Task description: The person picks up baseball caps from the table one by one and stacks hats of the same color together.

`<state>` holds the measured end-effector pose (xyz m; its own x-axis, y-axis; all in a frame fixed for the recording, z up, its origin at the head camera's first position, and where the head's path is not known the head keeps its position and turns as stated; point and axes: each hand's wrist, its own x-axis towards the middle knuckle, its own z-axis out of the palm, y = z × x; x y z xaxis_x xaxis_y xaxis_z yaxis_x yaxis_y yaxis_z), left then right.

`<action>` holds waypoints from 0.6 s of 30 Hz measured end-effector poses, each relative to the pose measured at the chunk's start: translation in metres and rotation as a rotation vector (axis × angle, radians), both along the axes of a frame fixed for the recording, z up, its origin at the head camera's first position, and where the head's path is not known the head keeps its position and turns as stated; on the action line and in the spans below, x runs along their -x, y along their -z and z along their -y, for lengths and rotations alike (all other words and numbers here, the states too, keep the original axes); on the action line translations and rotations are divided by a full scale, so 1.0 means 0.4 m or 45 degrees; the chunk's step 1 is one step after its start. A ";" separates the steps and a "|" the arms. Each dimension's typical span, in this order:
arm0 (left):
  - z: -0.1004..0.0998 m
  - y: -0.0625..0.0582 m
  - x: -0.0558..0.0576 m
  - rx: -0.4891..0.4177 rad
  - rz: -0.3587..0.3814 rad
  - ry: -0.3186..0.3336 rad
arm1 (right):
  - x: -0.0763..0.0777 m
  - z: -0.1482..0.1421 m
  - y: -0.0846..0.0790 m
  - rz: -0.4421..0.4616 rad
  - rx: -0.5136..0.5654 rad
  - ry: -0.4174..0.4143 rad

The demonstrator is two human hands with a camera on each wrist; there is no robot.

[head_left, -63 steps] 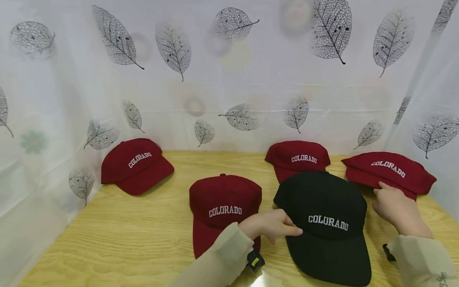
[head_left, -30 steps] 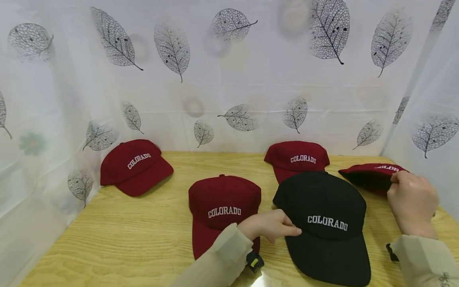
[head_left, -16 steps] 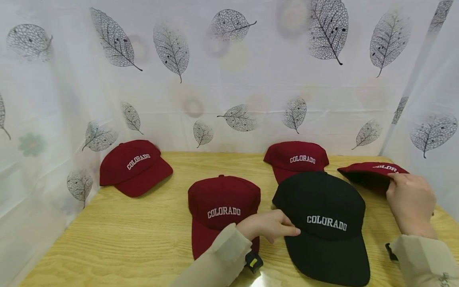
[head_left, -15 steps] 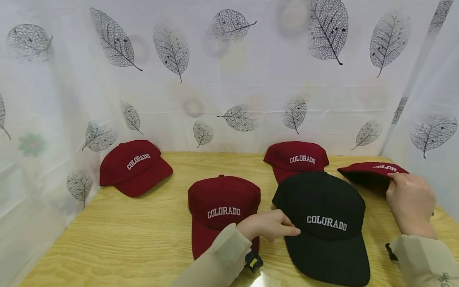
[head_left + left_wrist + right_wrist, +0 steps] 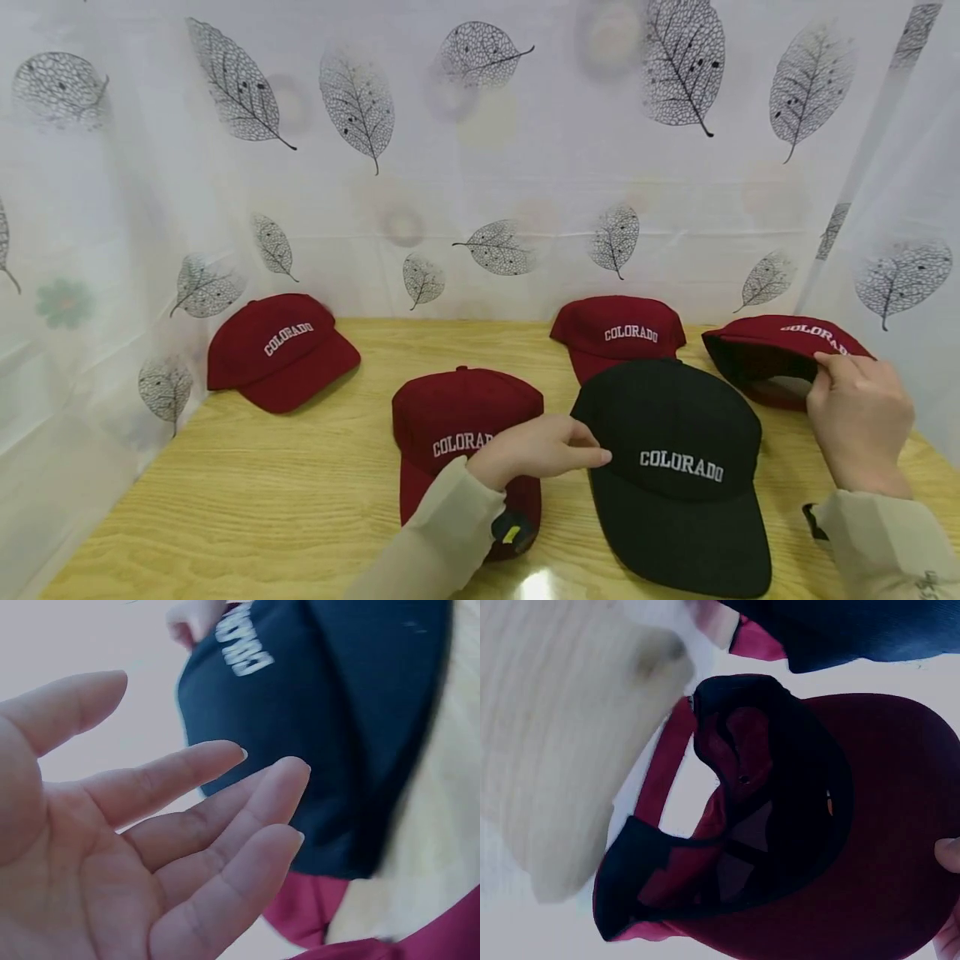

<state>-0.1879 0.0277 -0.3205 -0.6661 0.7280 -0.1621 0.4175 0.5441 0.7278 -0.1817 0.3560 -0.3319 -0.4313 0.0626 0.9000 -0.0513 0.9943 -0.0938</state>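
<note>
At the table's right, my right hand (image 5: 862,421) pinches the brim of a dark red baseball cap (image 5: 780,329) lettered COLORADO. The cap is tipped up; its dark inside and back strap show in the right wrist view, where the thumb (image 5: 949,855) lies on the brim. My left hand (image 5: 536,450) hovers beside a black COLORADO baseball cap (image 5: 682,417), in front of a second red cap (image 5: 465,404) that it partly hides. In the left wrist view its fingers (image 5: 172,776) are spread and loosely bent with nothing between them, near the black cap.
One red cap (image 5: 281,350) lies at the back left. Another red cap (image 5: 618,329) sits at the back, its brim partly behind the black cap. The wooden table (image 5: 285,492) is bounded by a leaf-patterned curtain (image 5: 337,200) at the back and sides.
My right hand went from touching the red cap's brim to tilting it up, and the cap's inside now shows more. My left hand has moved up and left, off the black cap's brim.
</note>
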 end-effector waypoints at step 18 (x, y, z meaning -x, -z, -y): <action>0.119 -0.110 0.002 -0.519 -0.081 -0.294 | -0.018 0.073 -0.065 -0.381 0.082 -0.184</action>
